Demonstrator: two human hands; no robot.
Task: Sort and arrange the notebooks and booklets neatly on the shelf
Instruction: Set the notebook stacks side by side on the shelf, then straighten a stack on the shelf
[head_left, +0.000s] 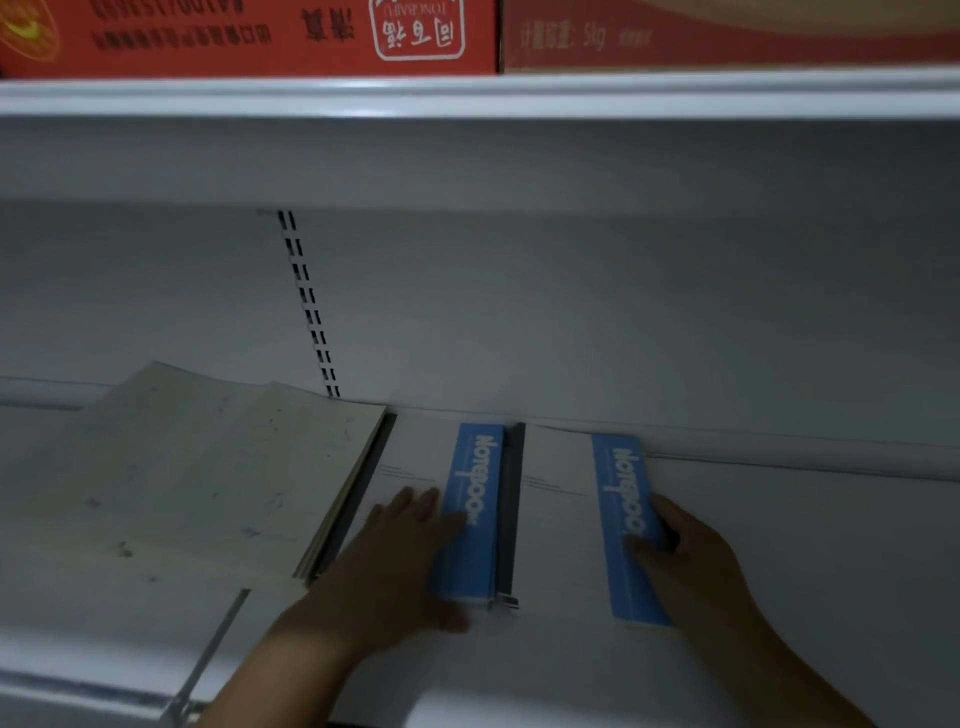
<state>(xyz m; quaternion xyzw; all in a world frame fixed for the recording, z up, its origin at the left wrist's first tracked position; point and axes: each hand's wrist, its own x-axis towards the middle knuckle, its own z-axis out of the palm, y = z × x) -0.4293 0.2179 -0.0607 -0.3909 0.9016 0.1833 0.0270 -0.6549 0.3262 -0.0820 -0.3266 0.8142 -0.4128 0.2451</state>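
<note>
The left grip (400, 551), a bare hand, lies flat on the left notebook (415, 457). Its fingers are stretched out on the white cover and nothing is clasped, so it is wide and pressing rather than holding. Just right of its fingertips runs that notebook's blue band, printed "Notebook" in white.

The right grip (685, 551) is closed on the right notebook (561, 519). The thumb lies on top of the blue band and the fingers curl round the book's right edge, pinching it there. The white part of the cover stretches to the left of this grip.

Both notebooks lie flat on the white shelf (805, 545), side by side, their far ends close to the back wall. A dark strip (511, 509) runs between them, midway between the two grips; the blur keeps me from telling what it is.

Left of the left grip, just beside its notebook, is a stack of cream booklets (197, 467). The stack lies slightly askew and the top cover is smudged.

Beyond both grips a slotted rail (306, 306) climbs the back wall. Above it is the upper shelf (467, 96), carrying a red box (249, 36) and a second box (727, 31) to its right.
</note>
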